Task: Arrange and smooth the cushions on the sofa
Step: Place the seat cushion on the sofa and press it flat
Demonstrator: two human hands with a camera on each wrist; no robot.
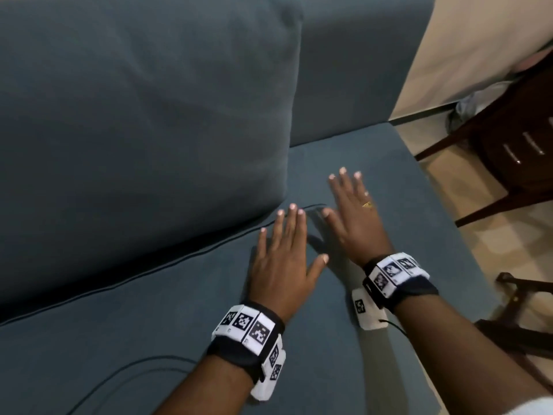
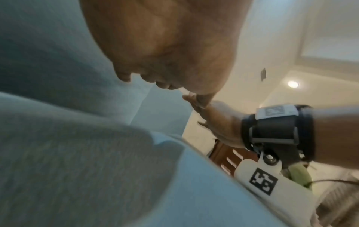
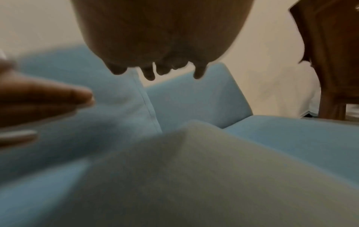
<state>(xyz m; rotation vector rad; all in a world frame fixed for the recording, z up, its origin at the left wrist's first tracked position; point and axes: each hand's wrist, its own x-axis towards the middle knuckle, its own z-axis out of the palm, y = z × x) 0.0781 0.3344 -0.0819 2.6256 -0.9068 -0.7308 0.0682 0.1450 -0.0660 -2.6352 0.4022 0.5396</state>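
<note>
A large blue-grey back cushion [image 1: 143, 139] leans against the sofa back [image 1: 359, 70] and fills the upper left of the head view. Below it lies the blue seat cushion [image 1: 149, 339]. My left hand [image 1: 284, 250] lies flat on the seat, fingers straight and spread, its tips at the back cushion's lower right corner. My right hand [image 1: 353, 214] lies flat beside it, slightly farther along the seat, fingers straight, a gold ring on one. Neither hand holds anything. In the wrist views my left palm [image 2: 165, 46] and right palm [image 3: 161, 30] hover close over blue fabric.
The seat ends at its right edge [image 1: 443, 211], with a tiled floor [image 1: 508, 250] beyond. A dark wooden chair [image 1: 514, 145] stands at the right near the cream wall [image 1: 478, 40]. More dark wood furniture [image 1: 520, 310] sits at lower right. A thin black cable [image 1: 143, 366] runs over the seat's near part.
</note>
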